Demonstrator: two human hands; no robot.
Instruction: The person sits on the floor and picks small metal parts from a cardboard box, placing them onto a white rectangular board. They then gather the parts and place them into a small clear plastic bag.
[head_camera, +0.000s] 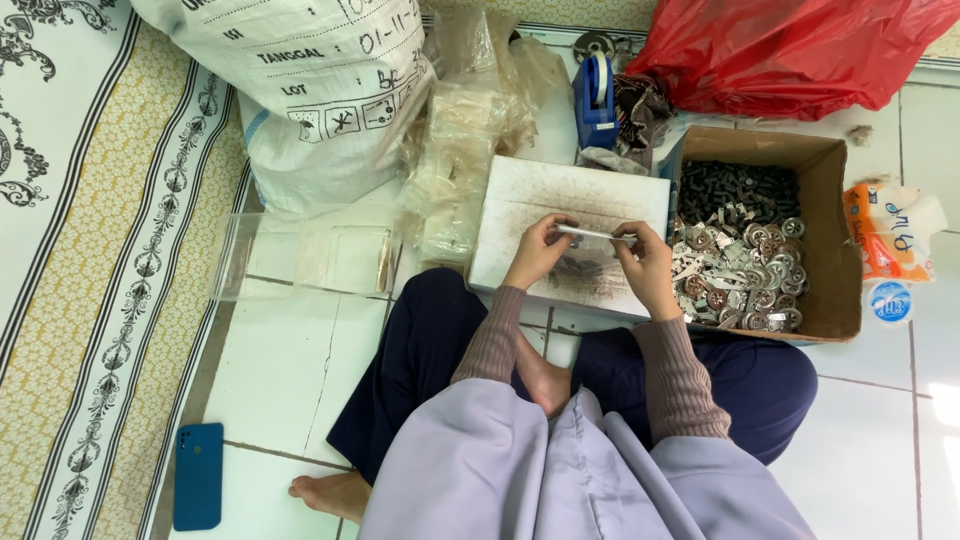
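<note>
Together, left hand (537, 255) and right hand (648, 268), fingers pinched on the ends of a small clear bag (592, 262), held just above the white box (530, 200); cardboard box (835, 235) of metal parts (745, 270) just right of it.

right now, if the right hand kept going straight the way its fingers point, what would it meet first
The right hand points left along the small clear bag it pinches, so it would most likely meet the left hand holding the bag's other end. Depth is hard to judge from above.
</note>
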